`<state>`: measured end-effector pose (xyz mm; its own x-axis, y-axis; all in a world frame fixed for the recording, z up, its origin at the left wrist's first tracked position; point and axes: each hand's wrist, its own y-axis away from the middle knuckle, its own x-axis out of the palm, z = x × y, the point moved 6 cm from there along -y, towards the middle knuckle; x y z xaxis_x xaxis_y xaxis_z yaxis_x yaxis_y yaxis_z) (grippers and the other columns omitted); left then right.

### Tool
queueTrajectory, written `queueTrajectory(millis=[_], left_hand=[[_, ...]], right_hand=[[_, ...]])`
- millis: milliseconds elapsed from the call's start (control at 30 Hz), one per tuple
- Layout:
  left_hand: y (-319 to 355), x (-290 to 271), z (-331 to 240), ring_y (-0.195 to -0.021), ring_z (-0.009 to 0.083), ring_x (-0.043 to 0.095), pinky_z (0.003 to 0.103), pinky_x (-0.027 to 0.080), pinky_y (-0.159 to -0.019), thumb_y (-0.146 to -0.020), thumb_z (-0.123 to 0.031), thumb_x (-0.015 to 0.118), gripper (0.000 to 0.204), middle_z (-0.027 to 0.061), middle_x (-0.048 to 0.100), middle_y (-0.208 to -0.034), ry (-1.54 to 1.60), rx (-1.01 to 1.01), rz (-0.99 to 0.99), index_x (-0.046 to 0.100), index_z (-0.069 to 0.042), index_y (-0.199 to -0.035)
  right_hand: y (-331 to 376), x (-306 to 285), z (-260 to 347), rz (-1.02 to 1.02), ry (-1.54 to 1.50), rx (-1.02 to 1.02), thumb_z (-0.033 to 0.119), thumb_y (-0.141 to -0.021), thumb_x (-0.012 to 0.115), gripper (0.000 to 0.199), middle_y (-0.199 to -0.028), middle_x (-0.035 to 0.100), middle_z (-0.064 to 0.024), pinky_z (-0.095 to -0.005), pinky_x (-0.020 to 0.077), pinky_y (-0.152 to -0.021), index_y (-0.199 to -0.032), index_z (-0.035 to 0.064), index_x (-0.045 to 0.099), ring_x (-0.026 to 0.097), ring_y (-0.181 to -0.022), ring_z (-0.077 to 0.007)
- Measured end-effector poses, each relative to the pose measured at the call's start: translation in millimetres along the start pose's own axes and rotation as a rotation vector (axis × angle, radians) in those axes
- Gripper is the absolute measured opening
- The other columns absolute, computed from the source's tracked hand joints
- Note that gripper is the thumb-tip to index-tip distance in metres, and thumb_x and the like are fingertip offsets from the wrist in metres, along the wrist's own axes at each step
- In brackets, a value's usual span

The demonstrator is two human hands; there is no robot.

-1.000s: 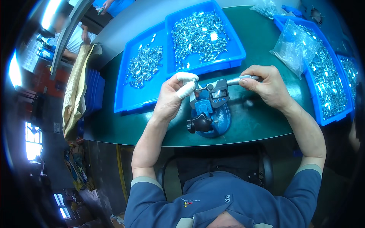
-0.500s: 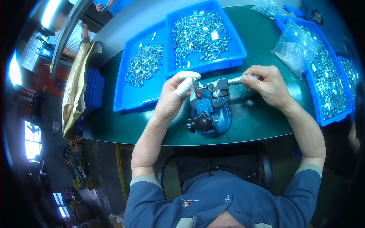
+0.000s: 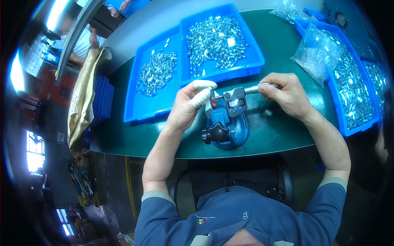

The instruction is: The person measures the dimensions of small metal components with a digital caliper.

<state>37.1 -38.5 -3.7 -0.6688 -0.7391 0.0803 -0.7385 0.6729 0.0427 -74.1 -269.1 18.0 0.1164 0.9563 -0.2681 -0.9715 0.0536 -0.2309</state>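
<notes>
A digital micrometer (image 3: 236,101) with a small display is clamped in a blue stand (image 3: 239,131) with a black star knob (image 3: 218,132). My left hand (image 3: 185,102), white covers on its thumb and forefinger, pinches a small shiny metal piece (image 3: 211,92) at the micrometer's measuring gap. The fingertips hide most of that piece. On the other side, my right hand (image 3: 287,93) is closed with thumb and forefinger on the end of the micrometer's silver thimble (image 3: 251,89).
Beyond my hands are two blue trays of small metal parts, one at left (image 3: 130,98) and a fuller one in the middle (image 3: 256,65). At right, another blue tray (image 3: 347,132) has a clear plastic bag (image 3: 310,61) over its edge. Brown paper (image 3: 78,106) stands at left; people are behind.
The whole view has shifted slightly. Both hands stay on the metal piece and the thimble, with only small changes in the fingers.
</notes>
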Motion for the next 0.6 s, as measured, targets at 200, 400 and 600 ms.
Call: queueTrajectory(millis=[200, 400, 600], left_hand=[[0.0, 2.6, -4.2, -0.078, 0.0143, 0.065, 0.028, 0.055, -0.073, -0.093, -0.016, 0.065, 0.023, 0.0077, 0.067, -0.092, 0.004, 0.010, -0.017, 0.064, -0.001, -0.111], [-1.2, 1.1, -9.9, -0.078, 0.0130, 0.064, 0.027, 0.054, -0.074, -0.094, -0.015, 0.064, 0.023, 0.0085, 0.068, -0.092, -0.032, 0.051, -0.059, 0.064, -0.002, -0.112], [-7.7, -47.4, -50.9, -0.079, 0.0141, 0.065, 0.026, 0.052, -0.073, -0.093, -0.013, 0.065, 0.023, 0.0113, 0.070, -0.094, -0.382, 0.279, -0.271, 0.065, -0.001, -0.112]], right_hand=[[0.8, -2.0, 2.7, -0.008, 0.012, -0.022, 0.017, -0.090, 0.068, 0.020, -0.073, 0.063, -0.0022, -0.0236, 0.0437, -0.062, -0.093, -0.0026, 0.069, 0.056, -0.069, -0.0075], [1.0, -3.5, 2.2, 0.001, 0.052, 0.003, 0.018, -0.088, 0.071, 0.020, -0.072, 0.061, -0.0001, -0.0240, 0.0397, -0.060, -0.095, -0.0010, 0.070, 0.051, -0.067, -0.0059], [3.6, -4.2, 5.5, 0.000, 0.035, 0.004, 0.019, -0.088, 0.071, 0.021, -0.071, 0.060, 0.0004, -0.0241, 0.0388, -0.059, -0.095, -0.0005, 0.070, 0.049, -0.066, -0.0057]])
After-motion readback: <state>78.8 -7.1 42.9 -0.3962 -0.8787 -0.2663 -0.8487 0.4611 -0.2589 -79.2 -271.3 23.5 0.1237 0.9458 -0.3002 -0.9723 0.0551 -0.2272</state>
